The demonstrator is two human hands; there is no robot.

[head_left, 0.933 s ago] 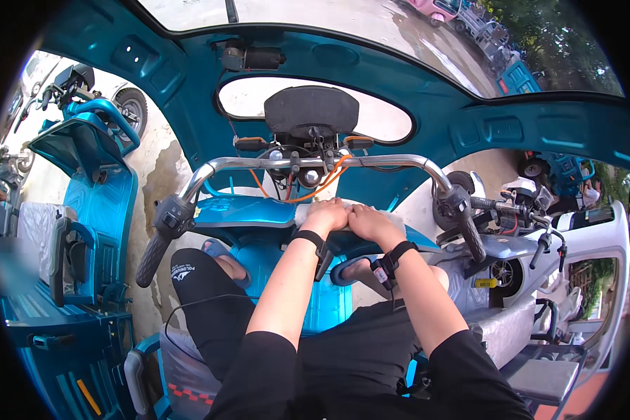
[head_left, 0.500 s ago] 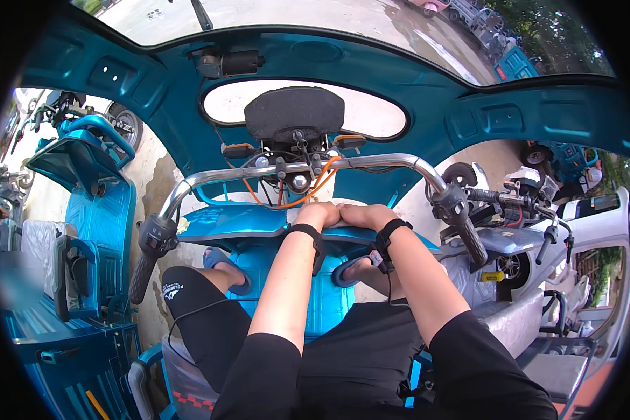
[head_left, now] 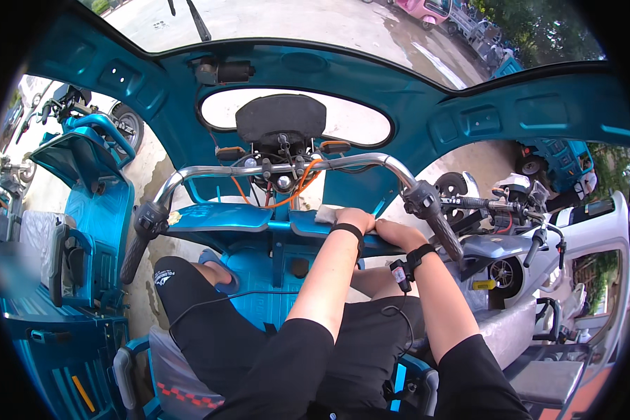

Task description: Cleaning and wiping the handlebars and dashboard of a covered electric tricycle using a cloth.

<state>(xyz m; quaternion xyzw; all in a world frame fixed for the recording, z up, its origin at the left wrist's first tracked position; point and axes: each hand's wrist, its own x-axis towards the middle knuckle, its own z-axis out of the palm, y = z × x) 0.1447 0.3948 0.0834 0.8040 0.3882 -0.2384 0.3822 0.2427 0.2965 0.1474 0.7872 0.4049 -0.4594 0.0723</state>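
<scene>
In the head view, the left hand [head_left: 353, 218] presses a pale crumpled cloth [head_left: 327, 213] onto the glossy teal dashboard shelf [head_left: 217, 218]. The right hand [head_left: 393, 231] rests just beside it; its grip cannot be told. A chrome handlebar [head_left: 273, 169] arches above, with concrete yard [head_left: 315, 28] outside.

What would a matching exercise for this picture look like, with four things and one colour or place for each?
Things:
1. handlebar
2. cable
3. left hand
4. display

Colour or place:
A. orange
B. black, above the handlebar
C. shiny silver metal
D. on the blue shelf, beside the right hand

Pairs: 1-C, 2-A, 3-D, 4-B
</scene>
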